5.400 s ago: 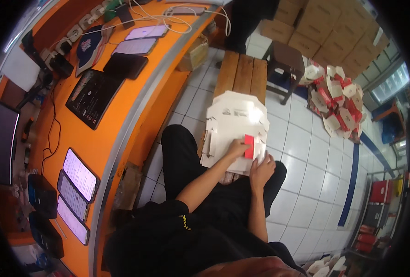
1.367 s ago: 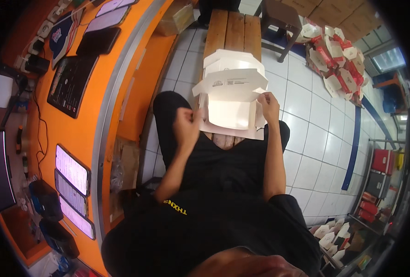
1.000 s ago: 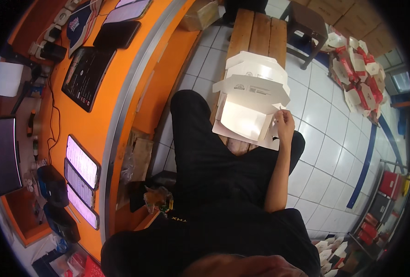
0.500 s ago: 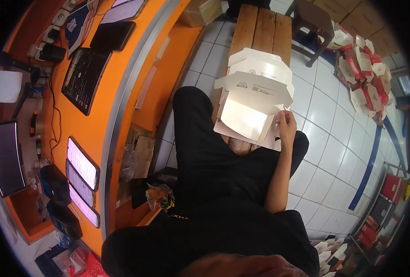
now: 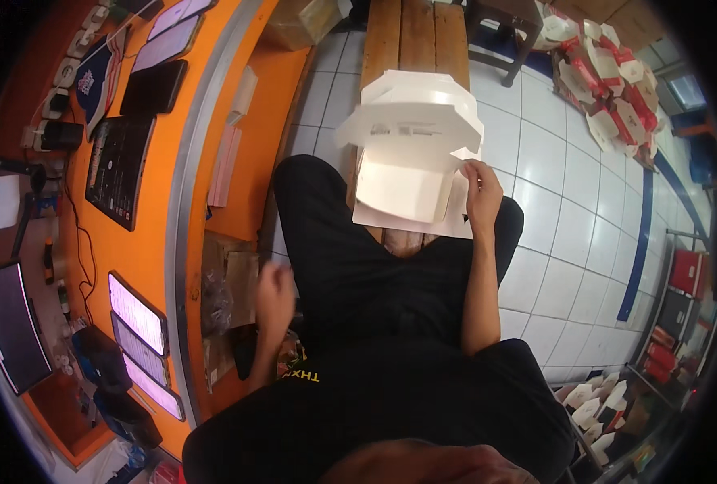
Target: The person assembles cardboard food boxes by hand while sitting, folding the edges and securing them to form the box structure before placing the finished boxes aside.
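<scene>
A white cardboard food box [image 5: 399,187] sits on the wooden bench [image 5: 416,36] between my knees, its printed lid flap [image 5: 411,127] raised and slightly blurred. More flat white card [image 5: 423,85] lies behind and under it. My right hand [image 5: 483,194] pinches the box's right side near the lid corner, thumb and fingers closed on the card. Beside my left thigh, my left hand [image 5: 275,294] hangs away from the box, near the orange counter's lower shelf. Motion smears its fingers, and I cannot make out anything in it.
On the left, the orange counter [image 5: 145,234] carries several phones [image 5: 138,313] and a tablet [image 5: 120,171]. A pile of red and white folded boxes [image 5: 612,89] lies on the far right floor. A dark stool [image 5: 504,20] stands beside the bench; more boxes [image 5: 596,411] sit behind at lower right.
My left hand has come into view beside my left thigh. My right hand keeps its pinch on the box, whose lid flap has shifted. The whole view has turned slightly.
</scene>
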Available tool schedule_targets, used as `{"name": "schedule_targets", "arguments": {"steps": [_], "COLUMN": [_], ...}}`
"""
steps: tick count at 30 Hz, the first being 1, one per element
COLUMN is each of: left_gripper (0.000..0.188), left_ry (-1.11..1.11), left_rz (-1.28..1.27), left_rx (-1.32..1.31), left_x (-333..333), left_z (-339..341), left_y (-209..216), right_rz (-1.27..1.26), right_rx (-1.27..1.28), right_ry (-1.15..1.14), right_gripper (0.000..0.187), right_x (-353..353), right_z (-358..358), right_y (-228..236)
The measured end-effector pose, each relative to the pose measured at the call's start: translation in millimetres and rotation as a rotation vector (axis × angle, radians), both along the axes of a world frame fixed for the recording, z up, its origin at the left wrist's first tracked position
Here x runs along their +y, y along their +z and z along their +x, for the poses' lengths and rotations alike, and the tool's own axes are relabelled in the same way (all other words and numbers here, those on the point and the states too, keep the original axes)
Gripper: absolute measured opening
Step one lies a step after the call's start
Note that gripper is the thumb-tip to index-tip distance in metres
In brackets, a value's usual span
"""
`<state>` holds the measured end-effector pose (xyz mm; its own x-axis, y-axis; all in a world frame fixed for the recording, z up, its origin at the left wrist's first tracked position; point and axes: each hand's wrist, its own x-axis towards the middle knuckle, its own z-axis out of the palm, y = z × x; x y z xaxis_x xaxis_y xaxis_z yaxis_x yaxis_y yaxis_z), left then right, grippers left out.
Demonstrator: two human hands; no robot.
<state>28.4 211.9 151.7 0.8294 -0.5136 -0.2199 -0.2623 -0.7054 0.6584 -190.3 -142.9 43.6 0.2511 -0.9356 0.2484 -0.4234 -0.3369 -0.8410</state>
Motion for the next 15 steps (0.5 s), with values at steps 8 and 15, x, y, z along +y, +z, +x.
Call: {"name": "schedule_targets", "arguments": {"steps": [8,15], "left_gripper": [0.051,0.033], "left_ry": [-0.609,-0.558], "left_rz": [-0.161,-0.213], "left_rx": [0.188,0.820], "left_x": [-267.3,-280.4], "left_z": [-70.5,-70.7], "left_y": [-85.4,-132.5], "right_rz": [0.026,0.540], "right_rx": [0.073,-0.239], "right_ry": [0.027,-0.093], "right_gripper": [0.015,0.019], "right_x": [17.1,24.2], "right_z": [10.6,8.3], "right_y": [29.3,13.8]}}
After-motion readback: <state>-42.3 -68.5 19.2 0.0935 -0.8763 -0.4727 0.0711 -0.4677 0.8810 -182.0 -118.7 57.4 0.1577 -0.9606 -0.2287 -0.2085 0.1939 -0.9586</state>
